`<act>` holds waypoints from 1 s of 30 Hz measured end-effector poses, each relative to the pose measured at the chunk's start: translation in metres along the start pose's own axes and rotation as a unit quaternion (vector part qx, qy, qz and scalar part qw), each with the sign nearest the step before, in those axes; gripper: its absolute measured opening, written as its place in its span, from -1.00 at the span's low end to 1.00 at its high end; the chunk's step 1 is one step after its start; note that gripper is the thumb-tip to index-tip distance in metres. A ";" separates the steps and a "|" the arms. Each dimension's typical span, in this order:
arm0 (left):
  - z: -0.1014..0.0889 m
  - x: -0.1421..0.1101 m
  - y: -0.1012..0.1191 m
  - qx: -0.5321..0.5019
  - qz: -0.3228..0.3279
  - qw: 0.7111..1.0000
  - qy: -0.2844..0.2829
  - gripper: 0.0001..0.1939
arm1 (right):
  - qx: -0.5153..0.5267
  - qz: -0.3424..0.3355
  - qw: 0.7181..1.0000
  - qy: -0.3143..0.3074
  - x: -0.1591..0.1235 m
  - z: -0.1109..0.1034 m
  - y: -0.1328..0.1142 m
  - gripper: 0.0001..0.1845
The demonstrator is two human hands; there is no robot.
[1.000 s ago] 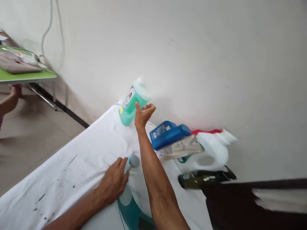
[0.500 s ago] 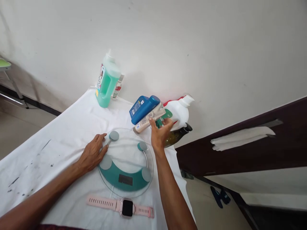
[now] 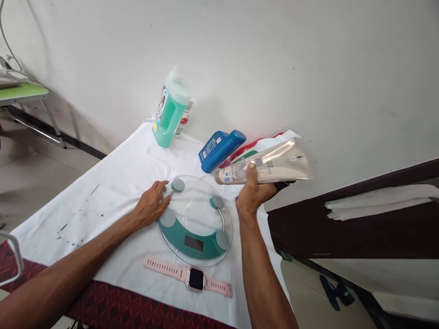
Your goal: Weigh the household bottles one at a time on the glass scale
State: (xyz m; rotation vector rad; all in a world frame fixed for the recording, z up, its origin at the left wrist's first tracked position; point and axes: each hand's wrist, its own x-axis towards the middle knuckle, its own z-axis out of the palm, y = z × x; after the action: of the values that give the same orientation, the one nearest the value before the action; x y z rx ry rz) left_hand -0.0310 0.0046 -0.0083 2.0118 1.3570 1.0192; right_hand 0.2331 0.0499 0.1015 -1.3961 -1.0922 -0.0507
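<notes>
My R hand (image 3: 254, 197) clasps tube (image 3: 279, 162) mid-body, thumb uppermost, R of blue btl. (image 3: 221, 151), light grip best; my L hand (image 3: 151, 204), fingers part-spread, holding nothing, rests at scale's (image 3: 178, 238) L edge.

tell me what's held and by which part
The beige tube, near its middle, in the right hand; the left hand rests at the edge of the glass scale.

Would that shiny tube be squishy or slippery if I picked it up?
Probably a bit squishy: the tube widens toward a flat-looking end. It might be slippery too, since its surface looks smooth and glossy. It's likely not too heavy, because the right hand holds it up alone, with the thumb across it.
</notes>
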 end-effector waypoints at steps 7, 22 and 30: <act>0.001 0.001 0.000 0.014 -0.002 1.000 -0.008 -0.57 | 0.091 0.068 0.988 -0.109 -0.040 -0.044 -0.034 -0.51; -0.003 0.006 0.008 0.050 -0.026 0.998 -0.016 -0.55 | 0.119 0.095 0.940 -0.305 -0.081 -0.066 -0.005 -0.43; -0.004 0.007 0.012 0.060 -0.040 0.997 -0.022 -0.50 | 0.049 0.158 0.979 -0.119 -0.112 -0.115 0.054 -0.47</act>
State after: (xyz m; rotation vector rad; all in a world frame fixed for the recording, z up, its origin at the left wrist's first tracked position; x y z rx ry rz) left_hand -0.0259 0.0065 0.0050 2.0347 1.4943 0.8730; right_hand 0.2718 -0.0891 0.0134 -1.4958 -1.0391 0.4052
